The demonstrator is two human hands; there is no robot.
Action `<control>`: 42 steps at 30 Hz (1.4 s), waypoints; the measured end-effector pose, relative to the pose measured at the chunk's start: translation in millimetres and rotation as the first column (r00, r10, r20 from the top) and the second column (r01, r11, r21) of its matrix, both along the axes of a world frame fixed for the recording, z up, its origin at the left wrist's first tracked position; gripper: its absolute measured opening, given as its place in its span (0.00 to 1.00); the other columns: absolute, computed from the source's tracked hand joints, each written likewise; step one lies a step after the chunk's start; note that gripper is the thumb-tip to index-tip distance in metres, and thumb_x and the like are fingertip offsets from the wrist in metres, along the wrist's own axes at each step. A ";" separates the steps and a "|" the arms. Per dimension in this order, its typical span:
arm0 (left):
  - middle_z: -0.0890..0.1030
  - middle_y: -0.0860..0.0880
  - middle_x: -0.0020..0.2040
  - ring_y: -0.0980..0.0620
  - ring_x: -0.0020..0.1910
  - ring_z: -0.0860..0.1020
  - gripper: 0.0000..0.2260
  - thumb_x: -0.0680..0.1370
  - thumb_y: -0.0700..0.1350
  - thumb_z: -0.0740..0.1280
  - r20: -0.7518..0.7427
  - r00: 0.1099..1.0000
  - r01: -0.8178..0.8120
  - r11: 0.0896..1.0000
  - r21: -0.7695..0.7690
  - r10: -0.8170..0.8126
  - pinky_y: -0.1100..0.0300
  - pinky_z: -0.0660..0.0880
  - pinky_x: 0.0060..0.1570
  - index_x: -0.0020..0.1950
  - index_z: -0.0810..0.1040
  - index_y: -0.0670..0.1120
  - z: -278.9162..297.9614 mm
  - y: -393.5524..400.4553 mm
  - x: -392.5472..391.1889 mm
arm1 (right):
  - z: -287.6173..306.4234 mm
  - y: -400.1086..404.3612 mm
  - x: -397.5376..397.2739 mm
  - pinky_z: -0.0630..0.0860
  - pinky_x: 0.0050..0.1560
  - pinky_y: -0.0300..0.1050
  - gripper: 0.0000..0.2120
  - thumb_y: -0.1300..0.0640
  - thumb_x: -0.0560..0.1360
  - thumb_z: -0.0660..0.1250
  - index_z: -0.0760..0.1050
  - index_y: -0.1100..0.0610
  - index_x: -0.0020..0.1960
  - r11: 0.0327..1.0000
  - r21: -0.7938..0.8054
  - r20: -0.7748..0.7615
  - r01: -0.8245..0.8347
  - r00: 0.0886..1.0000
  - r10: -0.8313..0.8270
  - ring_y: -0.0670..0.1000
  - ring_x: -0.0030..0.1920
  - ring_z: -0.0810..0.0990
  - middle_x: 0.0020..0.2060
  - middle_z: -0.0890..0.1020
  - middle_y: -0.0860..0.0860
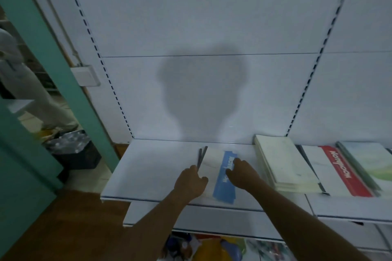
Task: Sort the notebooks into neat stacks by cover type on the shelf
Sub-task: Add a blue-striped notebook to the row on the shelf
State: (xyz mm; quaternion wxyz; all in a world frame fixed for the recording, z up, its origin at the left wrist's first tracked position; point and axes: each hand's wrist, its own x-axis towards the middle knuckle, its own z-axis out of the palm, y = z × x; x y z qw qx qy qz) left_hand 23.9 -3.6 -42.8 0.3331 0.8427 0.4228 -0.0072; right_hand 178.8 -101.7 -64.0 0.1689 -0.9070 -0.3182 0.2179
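Both forearms fill the near part of the view, reaching to the white shelf. On the right sit the sorted piles: a cream stack, then a red-banded notebook and a green-covered stack. Mid-shelf lies the blue-banded notebook, with dark spines fanning out at its far left corner. Left hand has fingers curled, pinching the left spine edge; right hand lies flat, fingers loosely spread on the cover. Risk, I'd say: the notebooks underneath look skewed, so squaring up could slide them off the shelf's near lip.
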 end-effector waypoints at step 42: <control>0.74 0.36 0.65 0.41 0.63 0.75 0.21 0.77 0.35 0.63 -0.110 0.992 0.016 0.925 -0.380 -0.062 0.57 0.73 0.59 0.68 0.66 0.29 -46.7 50.5 45.9 | -47.5 4.8 -29.1 0.76 0.50 0.46 0.18 0.55 0.72 0.72 0.73 0.59 0.58 0.823 0.202 -0.395 0.531 0.813 -0.427 0.53 0.51 0.80 0.53 0.81 0.55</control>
